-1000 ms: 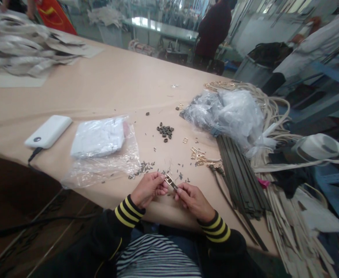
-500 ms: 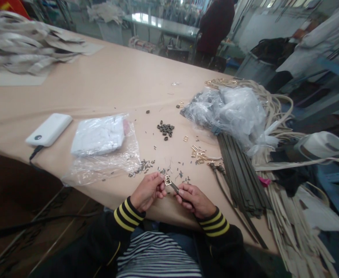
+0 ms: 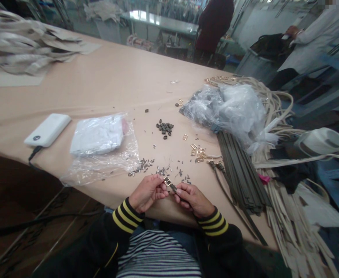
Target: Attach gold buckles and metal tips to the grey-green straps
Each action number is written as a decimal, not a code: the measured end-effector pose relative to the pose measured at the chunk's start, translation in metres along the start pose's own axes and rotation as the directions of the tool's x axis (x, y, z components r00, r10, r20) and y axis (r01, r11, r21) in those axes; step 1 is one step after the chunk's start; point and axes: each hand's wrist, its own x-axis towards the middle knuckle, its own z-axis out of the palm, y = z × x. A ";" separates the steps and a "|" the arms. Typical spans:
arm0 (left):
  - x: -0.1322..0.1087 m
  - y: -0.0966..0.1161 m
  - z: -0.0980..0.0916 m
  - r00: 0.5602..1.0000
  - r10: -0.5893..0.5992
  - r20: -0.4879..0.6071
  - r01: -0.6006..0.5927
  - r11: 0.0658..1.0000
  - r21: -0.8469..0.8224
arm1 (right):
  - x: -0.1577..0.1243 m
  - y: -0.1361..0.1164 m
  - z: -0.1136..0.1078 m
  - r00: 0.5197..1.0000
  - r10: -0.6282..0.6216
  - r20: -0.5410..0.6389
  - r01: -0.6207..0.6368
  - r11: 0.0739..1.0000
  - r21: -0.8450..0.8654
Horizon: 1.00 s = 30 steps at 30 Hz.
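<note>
My left hand (image 3: 150, 192) pinches a gold-coloured buckle (image 3: 167, 181) by its left side, above the front edge of the table. A dark olive strap (image 3: 173, 188) joins the buckle, and my right hand (image 3: 194, 199) is closed around it, thumb on top. Just beyond my fingers lie several small dark metal pieces (image 3: 144, 165). Farther off is a small heap of dark olive loops (image 3: 165, 128). More gold buckles (image 3: 199, 153) lie loose to the right, close to a bundle of dark olive straps (image 3: 241, 177).
A white power bank (image 3: 48, 129) with a cable and a plastic-wrapped white packet (image 3: 97, 135) lie left. Clear plastic bags (image 3: 230, 110) and beige straps (image 3: 285, 220) crowd the right. Pale strips (image 3: 21, 46) are heaped far left. Two people stand beyond the table (image 3: 129, 77).
The strap's end has come closer to the buckle and now appears to pass into its frame. Both hands stay nearly in place. A person at the upper right has shifted an arm.
</note>
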 end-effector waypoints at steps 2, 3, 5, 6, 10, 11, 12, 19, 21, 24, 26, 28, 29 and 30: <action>0.000 0.000 0.000 1.000 -0.021 0.005 0.021 0.999 -0.044 | -0.001 0.000 0.001 0.999 -0.019 -0.031 0.018 0.999 -0.030; 0.000 -0.001 0.001 0.999 -0.027 0.017 0.029 0.997 -0.069 | -0.001 0.000 0.001 0.999 -0.025 -0.045 0.023 0.999 -0.042; 0.000 -0.003 0.002 0.998 -0.035 0.048 0.040 0.994 -0.106 | -0.001 -0.001 0.002 0.998 -0.030 -0.062 0.027 0.998 -0.061; 0.000 -0.004 0.003 0.998 -0.036 0.059 0.042 0.993 -0.109 | -0.001 -0.001 0.003 0.997 -0.033 -0.071 0.028 0.997 -0.067; 0.000 -0.010 0.006 0.996 -0.029 0.086 0.029 1.000 -0.006 | 0.001 0.000 0.008 0.990 -0.084 -0.116 0.067 0.988 -0.141; 0.000 -0.011 0.006 0.995 -0.027 0.097 0.024 0.999 0.027 | 0.001 0.000 0.009 0.986 -0.101 -0.129 0.078 0.982 -0.170; 0.000 -0.010 0.006 0.994 -0.028 0.105 0.023 0.998 0.051 | 0.001 0.000 0.010 0.983 -0.113 -0.142 0.083 0.976 -0.200; -0.003 -0.004 0.002 0.986 -0.129 0.101 0.117 0.986 0.118 | -0.005 -0.010 0.011 0.998 -0.049 -0.030 0.044 0.986 -0.160; -0.003 -0.007 0.001 0.971 -0.185 0.150 0.161 0.974 0.157 | -0.005 -0.011 0.011 1.000 0.004 0.019 -0.003 0.997 -0.074; -0.004 -0.011 0.000 0.964 -0.199 0.177 0.174 0.974 0.146 | -0.004 -0.010 0.011 0.996 0.093 0.016 -0.093 0.995 0.042; -0.003 -0.012 -0.001 0.978 -0.161 0.135 0.144 0.981 0.130 | -0.004 -0.010 0.012 0.995 0.094 -0.013 -0.093 0.994 0.048; -0.003 -0.011 -0.002 0.984 -0.134 0.113 0.117 0.982 0.151 | -0.004 -0.010 0.013 0.998 0.036 -0.042 -0.036 0.999 0.002; -0.002 -0.010 -0.002 0.984 -0.130 0.126 0.106 0.979 0.177 | -0.004 -0.010 0.013 0.999 0.002 -0.050 -0.003 0.999 -0.033; -0.002 -0.010 -0.002 0.981 -0.125 0.145 0.094 0.974 0.207 | -0.005 -0.011 0.013 0.998 -0.027 -0.054 0.023 0.997 -0.073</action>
